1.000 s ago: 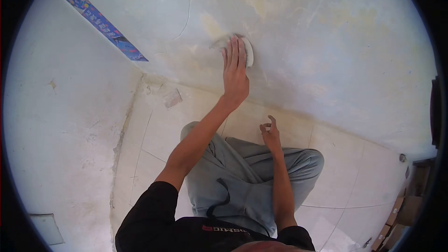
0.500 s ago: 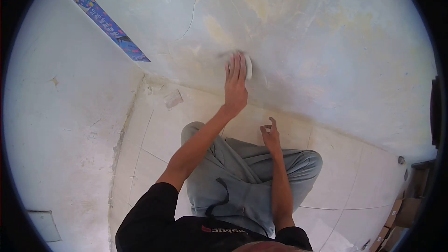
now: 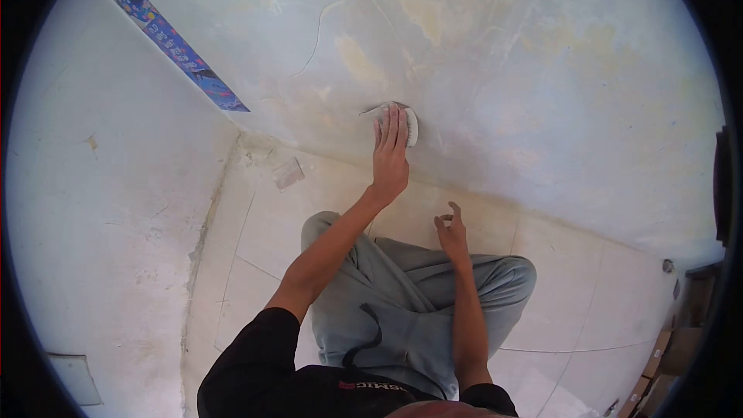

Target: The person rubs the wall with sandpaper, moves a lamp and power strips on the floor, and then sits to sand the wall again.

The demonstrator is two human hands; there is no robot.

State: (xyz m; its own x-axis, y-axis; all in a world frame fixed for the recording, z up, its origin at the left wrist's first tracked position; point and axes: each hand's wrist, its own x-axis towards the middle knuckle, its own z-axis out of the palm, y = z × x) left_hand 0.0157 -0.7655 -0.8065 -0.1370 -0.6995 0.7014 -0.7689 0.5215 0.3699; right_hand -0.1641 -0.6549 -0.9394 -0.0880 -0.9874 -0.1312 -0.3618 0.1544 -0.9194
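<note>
My left hand (image 3: 391, 151) is pressed against the lower part of the wall (image 3: 495, 70), fingers together and pointing up. Under it is a whitish sanding pad (image 3: 412, 128), whose pale rounded edge shows to the right of the fingers. A thin, dark-edged flap sticks out at its upper left. Most of the pad is hidden by the hand, so its exact make cannot be told. My right hand (image 3: 451, 234) hovers above my crossed legs, apart from the wall. Its fingers are loosely bent, the index finger stretched furthest, with nothing in them.
A blue printed strip (image 3: 174, 45) runs along the wall corner at upper left. On the tiled floor (image 3: 557, 294) near that corner lies a small, pale, flat piece (image 3: 289, 174). Cardboard boxes (image 3: 658, 356) stand at the lower right. Cracks and yellowish patches mark the wall.
My left hand has slid slightly down the wall with the pad, and the flap's edge shows more sharply. The whole view has shifted a little. My right hand keeps its pose.
</note>
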